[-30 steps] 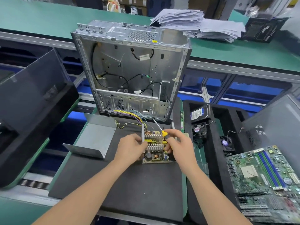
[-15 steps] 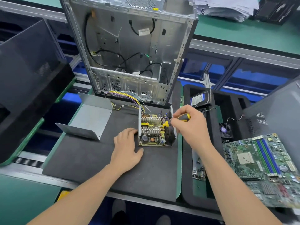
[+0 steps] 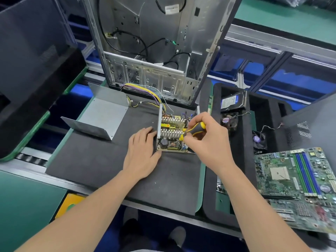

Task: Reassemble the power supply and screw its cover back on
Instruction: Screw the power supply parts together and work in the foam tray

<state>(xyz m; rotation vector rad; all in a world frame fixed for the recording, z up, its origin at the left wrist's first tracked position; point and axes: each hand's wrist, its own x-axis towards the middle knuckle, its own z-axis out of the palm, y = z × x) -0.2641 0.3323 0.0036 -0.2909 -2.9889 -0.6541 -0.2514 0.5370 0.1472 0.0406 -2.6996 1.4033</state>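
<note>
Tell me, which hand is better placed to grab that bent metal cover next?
Probably the left hand: it rests flat and empty on the mat, left of the power supply, nearer the cover. The right hand grips the screwdriver.

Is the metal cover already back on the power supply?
No, the cover lies apart, left of the power supply, whose circuit board is exposed.

Dark foam mat [image 3: 91,160] on green tray [image 3: 201,188]. On the mat: open power supply [image 3: 172,137] just right of the left hand [image 3: 141,153] fingertips [image 3: 148,130], bent metal cover [image 3: 101,115] well left of them, PC case [image 3: 154,51] standing beyond them. The hand lies flat on the mat.
</note>
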